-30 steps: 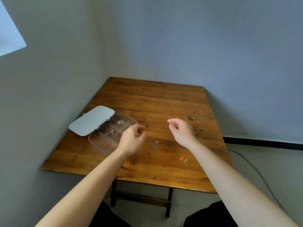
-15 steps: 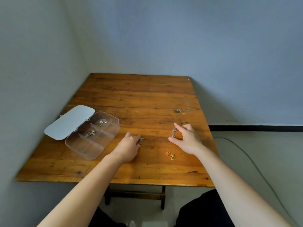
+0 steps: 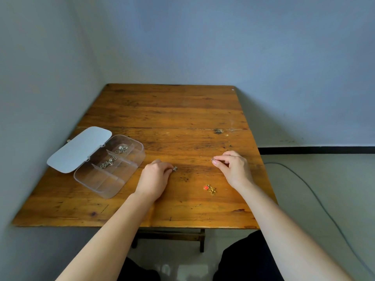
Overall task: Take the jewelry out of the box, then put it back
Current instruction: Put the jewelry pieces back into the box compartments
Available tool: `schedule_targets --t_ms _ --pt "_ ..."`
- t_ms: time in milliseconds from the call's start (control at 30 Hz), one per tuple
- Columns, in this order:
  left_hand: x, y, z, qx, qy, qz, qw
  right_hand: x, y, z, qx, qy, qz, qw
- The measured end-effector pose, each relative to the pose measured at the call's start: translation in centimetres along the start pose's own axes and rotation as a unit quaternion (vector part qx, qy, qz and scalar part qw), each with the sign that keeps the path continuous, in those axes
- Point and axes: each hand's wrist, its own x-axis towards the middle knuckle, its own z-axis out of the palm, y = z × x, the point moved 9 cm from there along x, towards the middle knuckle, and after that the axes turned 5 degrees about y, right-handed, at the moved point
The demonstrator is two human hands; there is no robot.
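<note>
Just one cam here, head-mounted wide-angle, looking fwd and down over the wooden table [image 3: 162, 110] from the near edge. Both forearms come in from the bottom, left hand [image 3: 155, 176] and right hand [image 3: 233, 169] sit about mid-frame, so it's pretty close to the work area. Clear compartment box [image 3: 113, 169] is center-left. View faces into a room corner, walls fill the top half, floor w/ a cable [image 3: 316, 197] on the right. No 2nd view, so no overlap.
</note>
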Motion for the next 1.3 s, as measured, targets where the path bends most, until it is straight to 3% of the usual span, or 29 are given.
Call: schedule_targets --t_ms 300,500,800,1133,1233,1300 --pt "-0.2 -0.6 0.8 -0.016 -0.001 -0.051 0.999 -0.1 0.3 -0.7 -0.017 0.036 -0.006 0.999" --pt "-0.2 -1.2 0.9 -0.034 0.027 -0.096 0.994 -0.2 0.7 -0.6 -0.015 0.037 0.026 0.999" --pt "0.4 -1.1 1.1 -0.023 -0.029 -0.091 0.995 0.1 1.3 -0.6 0.056 0.004 0.122 0.991" --pt "0.8 0.0 1.7 0.154 -0.134 -0.053 0.978 -0.8 0.6 -1.0 0.129 0.011 0.169 0.977" --pt "0.4 0.0 1.0 0.123 -0.128 -0.056 0.983 -0.8 -1.4 -0.6 0.198 0.01 0.177 0.964" --pt "0.3 -0.3 -0.9 0.045 -0.077 -0.071 0.994 -0.5 -3.3 -0.3 0.229 0.007 0.164 0.959"
